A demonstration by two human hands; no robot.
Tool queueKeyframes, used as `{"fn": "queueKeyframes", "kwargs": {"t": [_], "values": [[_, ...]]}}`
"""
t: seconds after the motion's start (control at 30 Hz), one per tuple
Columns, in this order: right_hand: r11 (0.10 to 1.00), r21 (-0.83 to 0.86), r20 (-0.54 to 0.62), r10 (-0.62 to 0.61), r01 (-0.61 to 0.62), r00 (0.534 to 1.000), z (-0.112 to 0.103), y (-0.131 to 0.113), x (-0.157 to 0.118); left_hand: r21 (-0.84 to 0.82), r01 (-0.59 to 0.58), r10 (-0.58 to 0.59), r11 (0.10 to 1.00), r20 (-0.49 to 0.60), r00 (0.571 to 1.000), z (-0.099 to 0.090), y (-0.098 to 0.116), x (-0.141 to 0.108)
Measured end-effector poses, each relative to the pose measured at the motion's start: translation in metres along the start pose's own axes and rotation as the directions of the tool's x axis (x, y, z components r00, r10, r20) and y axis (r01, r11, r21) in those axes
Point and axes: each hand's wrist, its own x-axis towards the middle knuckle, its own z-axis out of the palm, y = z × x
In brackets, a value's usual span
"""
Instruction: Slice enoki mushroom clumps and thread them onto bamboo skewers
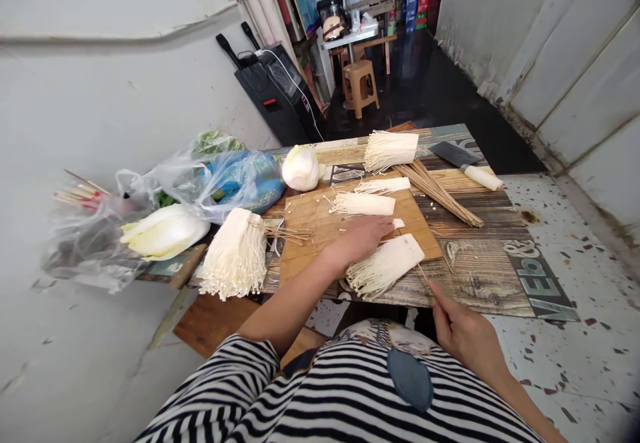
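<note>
My left hand [364, 237] reaches over the wooden cutting board [313, 219], its fingers closed over a small enoki mushroom piece; the white end [399, 223] shows past the fingertips. Between the thumb and fingers of my right hand [463, 326] is a thin bamboo skewer [423, 272]. Its far end meets the root edge of a flat enoki bunch [387, 266] at the board's near edge. Two more enoki portions, a wider one [365, 203] and a thinner one [384, 185], lie farther back on the board. Skewered enoki [237, 256] hang over the table's near edge at the left.
Loose skewers [443, 193], an enoki block [391, 149] and a cleaver [465, 163] lie at the table's back right. Cabbages [165, 231] [301, 168] and plastic bags [240, 179] crowd the left side. A black speaker-like case [275, 89] and a stool [361, 87] stand beyond.
</note>
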Motion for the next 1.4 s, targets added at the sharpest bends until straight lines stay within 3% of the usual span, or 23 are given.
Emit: {"fn": "queueKeyframes", "kwargs": {"t": [0.8, 1.1, 1.2, 1.27, 1.4], "values": [[0.991, -0.021, 0.100, 0.131, -0.129, 0.986, 0.016, -0.007, 0.003, -0.096, 0.041, -0.040, 0.995, 0.014, 0.999, -0.001, -0.004, 0.001], [0.989, -0.053, 0.076, 0.142, -0.139, 0.987, 0.017, -0.011, 0.017, -0.099, 0.072, -0.070, 0.992, 0.017, 0.997, -0.002, -0.002, 0.001], [0.989, -0.026, 0.072, 0.146, -0.145, 0.987, 0.016, -0.009, 0.012, -0.165, 0.044, -0.051, 0.985, -0.038, 0.998, -0.002, -0.002, -0.004], [0.995, -0.012, 0.025, 0.100, -0.100, 0.995, 0.012, -0.007, 0.010, -0.219, 0.048, -0.079, 0.975, -0.135, 0.988, -0.004, -0.002, -0.010], [0.992, -0.041, -0.074, -0.121, 0.118, 0.990, -0.005, -0.004, 0.015, -0.474, 0.108, -0.290, 0.874, -0.331, 0.898, -0.015, -0.008, -0.026]]}}
